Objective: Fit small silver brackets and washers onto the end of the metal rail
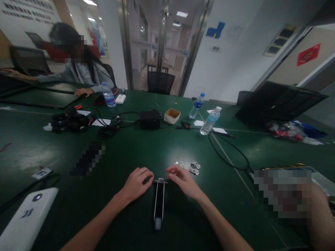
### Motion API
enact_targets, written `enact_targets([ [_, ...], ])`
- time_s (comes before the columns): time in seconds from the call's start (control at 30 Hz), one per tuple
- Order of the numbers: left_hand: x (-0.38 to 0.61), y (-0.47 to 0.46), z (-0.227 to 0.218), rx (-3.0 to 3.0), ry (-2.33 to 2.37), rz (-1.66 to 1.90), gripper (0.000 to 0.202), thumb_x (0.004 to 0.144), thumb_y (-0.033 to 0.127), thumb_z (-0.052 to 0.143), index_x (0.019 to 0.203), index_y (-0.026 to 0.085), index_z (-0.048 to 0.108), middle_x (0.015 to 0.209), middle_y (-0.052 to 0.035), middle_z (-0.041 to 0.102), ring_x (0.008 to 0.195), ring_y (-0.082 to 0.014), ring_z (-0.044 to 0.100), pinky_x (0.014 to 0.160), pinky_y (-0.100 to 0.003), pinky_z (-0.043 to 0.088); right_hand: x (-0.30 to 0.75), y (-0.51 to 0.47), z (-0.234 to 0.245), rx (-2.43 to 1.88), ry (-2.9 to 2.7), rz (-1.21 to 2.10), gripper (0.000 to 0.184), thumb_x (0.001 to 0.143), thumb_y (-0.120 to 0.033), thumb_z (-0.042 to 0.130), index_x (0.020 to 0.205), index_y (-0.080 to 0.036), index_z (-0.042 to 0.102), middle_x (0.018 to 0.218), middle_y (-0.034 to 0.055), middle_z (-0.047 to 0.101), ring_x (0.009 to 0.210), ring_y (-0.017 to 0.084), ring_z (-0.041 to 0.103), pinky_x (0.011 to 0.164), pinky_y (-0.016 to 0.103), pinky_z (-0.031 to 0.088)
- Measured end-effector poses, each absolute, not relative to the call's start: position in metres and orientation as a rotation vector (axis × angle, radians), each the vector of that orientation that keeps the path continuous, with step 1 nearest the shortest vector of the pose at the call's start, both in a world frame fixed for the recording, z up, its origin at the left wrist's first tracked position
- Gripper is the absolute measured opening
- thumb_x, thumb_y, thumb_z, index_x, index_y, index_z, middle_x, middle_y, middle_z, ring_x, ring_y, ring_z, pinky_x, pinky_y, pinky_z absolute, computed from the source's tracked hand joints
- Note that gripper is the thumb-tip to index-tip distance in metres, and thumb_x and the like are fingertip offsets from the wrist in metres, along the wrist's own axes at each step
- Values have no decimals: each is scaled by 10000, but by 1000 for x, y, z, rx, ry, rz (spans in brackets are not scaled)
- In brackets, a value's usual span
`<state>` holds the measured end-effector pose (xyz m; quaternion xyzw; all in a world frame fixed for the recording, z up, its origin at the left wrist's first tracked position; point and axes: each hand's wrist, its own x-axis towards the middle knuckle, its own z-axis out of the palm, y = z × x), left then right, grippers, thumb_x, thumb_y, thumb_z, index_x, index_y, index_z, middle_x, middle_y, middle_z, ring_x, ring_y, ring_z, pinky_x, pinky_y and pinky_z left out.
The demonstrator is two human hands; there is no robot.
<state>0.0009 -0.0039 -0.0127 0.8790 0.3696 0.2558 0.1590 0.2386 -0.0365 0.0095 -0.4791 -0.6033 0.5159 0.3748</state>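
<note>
A long, narrow metal frame (163,202) lies on the dark green table in front of me. It has a dark gap along its middle, a pale block at its near end and a short crosspiece at its far end. My left hand (137,183), a ring on one finger, is closed with thumb and fingertips at the crosspiece's left end. At the right end, my right hand (184,181) has its fingers curled in a pinch. The fingertips hide the exact contact. Just beyond my right hand lie small metal rings (177,163) and a hinge-like metal bracket (194,167).
An open small box (172,116), a black box (150,119) with cables and water bottles (210,120) stand farther back. A white device marked 28 (28,218) lies near left. One person (81,71) sits at the far left; another's arm (320,216) reaches in at right.
</note>
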Motion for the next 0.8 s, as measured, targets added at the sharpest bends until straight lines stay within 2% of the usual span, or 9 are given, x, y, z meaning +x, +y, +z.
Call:
enact_targets([
  [0.1, -1, -2, -14, 2483, 1082, 603, 157, 902, 227, 495, 903, 190, 648, 900, -35, 651, 757, -169, 568, 662, -265, 446, 242, -35, 10, -1433, -1823, 1090, 173, 895, -317, 551, 960, -181, 634, 814, 17, 632, 728, 146, 571, 656, 274, 442],
  [0.23, -1, -2, -14, 2453, 1078, 493, 164, 891, 220, 485, 895, 180, 643, 893, -39, 641, 741, -169, 560, 643, -264, 436, 243, -36, 10, -1474, -2058, 966, 126, 884, -231, 534, 874, -169, 644, 744, 5, 610, 646, 129, 537, 593, 252, 400],
  [0.8, 3, -5, 1, 2472, 1073, 395, 192, 885, 232, 475, 883, 171, 657, 851, -37, 640, 742, -171, 573, 689, -276, 446, 243, -35, 1, -1426, -2186, 891, 107, 785, -104, 566, 852, -171, 616, 779, -1, 590, 701, 126, 531, 629, 229, 396],
])
